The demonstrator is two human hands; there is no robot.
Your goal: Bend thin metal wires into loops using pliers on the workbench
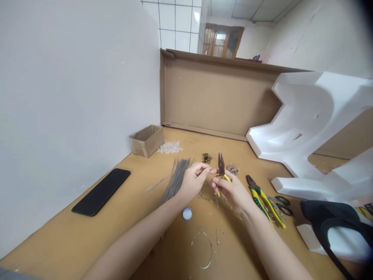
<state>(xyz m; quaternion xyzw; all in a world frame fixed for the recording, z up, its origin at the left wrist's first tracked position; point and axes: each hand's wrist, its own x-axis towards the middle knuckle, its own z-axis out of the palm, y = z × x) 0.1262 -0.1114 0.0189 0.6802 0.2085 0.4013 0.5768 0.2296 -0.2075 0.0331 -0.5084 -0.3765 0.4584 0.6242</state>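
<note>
Everything lies on the tan table [125, 241], with a loose-looking bundle of wires [175, 181] near its middle as the landmark. The cardboard tray [215, 97] stands upright behind the bundle, and a white foam piece [303, 112] rises well to its right; a knock from the right arm could shift the foam toward the tools. To the bundle's right, green-and-yellow pliers [258, 194] lie just beside the scissors [283, 205], where a swinging right elbow might catch their handles.

The left hand [194, 179] is over the bundle's right edge, its thumb and fingertips pinched nearly together; whether anything tiny sits between them cannot be told. Its forearm crosses the bundle's near end, so a sideways pull could fan the wires out. Right of the bundle, the right hand [229, 188] has its fingers wrapped around the needle-nose pliers [222, 165], whose tips point up, slightly apart. With the tips so near the other fingers, a slip could pinch skin.

Smaller things are easily scattered by a brushing wrist: the clear bead pile [170, 147] beyond the bundle, and to its right the metal clump [233, 168] and black rings [207, 158].
</note>
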